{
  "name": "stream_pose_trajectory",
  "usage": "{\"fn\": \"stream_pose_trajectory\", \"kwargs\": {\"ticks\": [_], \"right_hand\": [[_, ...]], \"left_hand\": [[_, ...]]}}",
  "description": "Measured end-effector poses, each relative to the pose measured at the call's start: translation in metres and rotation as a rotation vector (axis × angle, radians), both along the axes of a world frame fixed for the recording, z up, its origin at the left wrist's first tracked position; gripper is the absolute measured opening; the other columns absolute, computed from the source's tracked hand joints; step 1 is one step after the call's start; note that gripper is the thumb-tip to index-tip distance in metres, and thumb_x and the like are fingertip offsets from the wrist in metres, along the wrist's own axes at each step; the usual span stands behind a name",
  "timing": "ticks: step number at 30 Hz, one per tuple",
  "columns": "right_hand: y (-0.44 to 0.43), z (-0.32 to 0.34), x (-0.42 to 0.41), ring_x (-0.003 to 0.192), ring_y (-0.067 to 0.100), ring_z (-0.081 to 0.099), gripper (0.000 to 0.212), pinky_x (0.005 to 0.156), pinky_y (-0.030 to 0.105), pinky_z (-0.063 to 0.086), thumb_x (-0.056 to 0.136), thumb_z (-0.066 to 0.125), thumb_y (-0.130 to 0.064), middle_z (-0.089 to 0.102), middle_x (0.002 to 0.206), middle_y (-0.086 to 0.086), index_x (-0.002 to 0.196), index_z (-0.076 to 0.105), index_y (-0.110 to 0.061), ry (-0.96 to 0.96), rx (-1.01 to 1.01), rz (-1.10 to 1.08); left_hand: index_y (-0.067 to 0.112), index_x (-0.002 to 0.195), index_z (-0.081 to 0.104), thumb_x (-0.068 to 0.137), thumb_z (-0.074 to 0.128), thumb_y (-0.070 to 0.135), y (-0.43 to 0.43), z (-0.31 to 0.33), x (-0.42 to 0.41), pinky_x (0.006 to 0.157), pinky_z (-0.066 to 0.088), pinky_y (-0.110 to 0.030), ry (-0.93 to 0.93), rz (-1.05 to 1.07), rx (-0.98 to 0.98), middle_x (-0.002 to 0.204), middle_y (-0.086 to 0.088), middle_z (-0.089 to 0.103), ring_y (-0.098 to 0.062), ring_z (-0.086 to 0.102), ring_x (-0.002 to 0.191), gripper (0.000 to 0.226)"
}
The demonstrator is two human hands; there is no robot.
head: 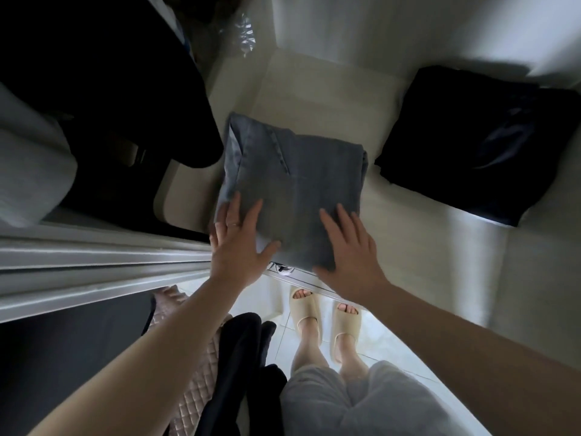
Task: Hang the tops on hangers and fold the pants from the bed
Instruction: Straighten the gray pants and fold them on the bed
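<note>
Grey-blue pants (pixel 292 184) lie folded square on the bed (pixel 408 247), both hands (pixel 242 247) (pixel 349 250) spread flat on them.

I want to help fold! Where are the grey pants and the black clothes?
grey pants (pixel 295 184), head view, middle of the folded top face.
black clothes (pixel 471 146), head view, centre of the folded pile.

You stand on a pale tiled floor (pixel 273 298) at a cream-sheeted bed (pixel 424 265). A white wall (pixel 377 20) is beyond it, and white grooved rails (pixel 94 262) are on your left.
</note>
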State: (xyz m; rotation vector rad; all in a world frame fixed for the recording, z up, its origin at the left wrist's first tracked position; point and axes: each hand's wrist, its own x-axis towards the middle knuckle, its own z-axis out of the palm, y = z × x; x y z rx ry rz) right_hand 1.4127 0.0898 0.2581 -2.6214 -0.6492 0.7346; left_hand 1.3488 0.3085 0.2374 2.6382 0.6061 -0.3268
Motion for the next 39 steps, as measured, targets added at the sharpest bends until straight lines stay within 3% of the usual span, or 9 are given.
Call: {"fn": "stream_pose_trajectory", "kwargs": {"ticks": [4,8,12,17,24,31,36,39], "right_hand": [[0.008,-0.007,-0.013,0.154,0.034,0.003,0.091,0.121,0.053,0.010,0.083,0.068,-0.040,-0.001,0.169,0.002,0.158,0.017,-0.039,-0.126,-0.144,0.192],[0.014,-0.014,-0.010,0.151,0.038,0.017,0.080,0.119,0.059,0.013,0.083,0.070,-0.039,0.017,0.167,0.006,0.154,0.033,-0.034,-0.199,-0.183,0.184],[0.018,-0.021,-0.006,0.149,0.040,0.024,0.081,0.117,0.060,0.018,0.080,0.074,-0.040,0.025,0.164,0.009,0.152,0.039,-0.031,-0.211,-0.180,0.145],[0.018,-0.030,0.027,0.149,0.039,0.022,0.083,0.118,0.058,0.015,0.079,0.072,-0.041,0.025,0.164,0.008,0.153,0.036,-0.033,-0.257,-0.185,0.082],[0.024,-0.040,0.111,0.154,0.033,0.003,0.086,0.120,0.056,0.003,0.087,0.065,-0.045,0.005,0.168,0.003,0.157,0.016,-0.039,-0.273,-0.165,0.026],[0.036,-0.048,0.191,0.154,0.033,0.001,0.085,0.121,0.054,0.005,0.090,0.062,-0.046,0.002,0.169,0.004,0.158,0.011,-0.037,-0.320,-0.150,-0.020],[0.040,-0.052,0.206,0.154,0.032,0.002,0.088,0.121,0.054,0.008,0.088,0.063,-0.051,0.003,0.169,0.003,0.158,0.011,-0.037,-0.273,-0.151,-0.010],[0.037,-0.051,0.196,0.154,0.031,0.001,0.084,0.121,0.054,0.009,0.091,0.058,-0.045,0.003,0.169,0.003,0.159,0.010,-0.036,-0.269,-0.145,-0.031]], "left_hand": [[0.050,0.153,0.011,0.079,0.066,0.067,0.000,-0.008,-0.027,0.120,0.014,-0.058,0.111,-0.087,0.049,0.166,0.005,-0.012,-0.027,-0.011,0.153,0.094],[0.049,0.154,0.017,0.090,0.070,0.036,-0.001,-0.016,-0.027,0.120,0.019,-0.062,0.111,-0.080,0.029,0.167,-0.001,-0.006,-0.032,-0.008,0.153,0.084],[0.048,0.154,0.023,0.095,0.065,0.021,-0.010,-0.019,-0.005,0.120,0.011,-0.066,0.110,-0.025,0.010,0.167,-0.003,-0.001,-0.033,-0.008,0.153,0.077],[0.046,0.153,0.028,0.094,0.066,0.021,-0.010,-0.026,0.035,0.118,0.016,-0.067,0.037,-0.049,0.027,0.167,-0.004,0.004,-0.034,-0.004,0.153,0.074],[0.041,0.151,0.035,0.094,0.067,0.022,-0.003,-0.036,0.121,0.117,0.016,-0.068,-0.071,-0.053,0.056,0.166,-0.007,0.012,-0.035,0.001,0.153,0.068],[0.039,0.150,0.038,0.096,0.064,0.019,0.011,-0.042,0.205,0.117,0.015,-0.068,-0.139,-0.046,0.029,0.166,-0.007,0.013,-0.033,0.002,0.153,0.063],[0.040,0.151,0.035,0.097,0.063,0.022,0.014,-0.042,0.221,0.116,0.013,-0.068,-0.092,-0.069,0.075,0.166,-0.006,0.011,-0.033,0.000,0.153,0.064],[0.037,0.154,0.030,0.097,0.063,0.025,0.008,-0.040,0.208,0.117,0.019,-0.066,-0.109,-0.073,0.086,0.166,-0.007,0.012,-0.033,0.003,0.153,0.067]]}}
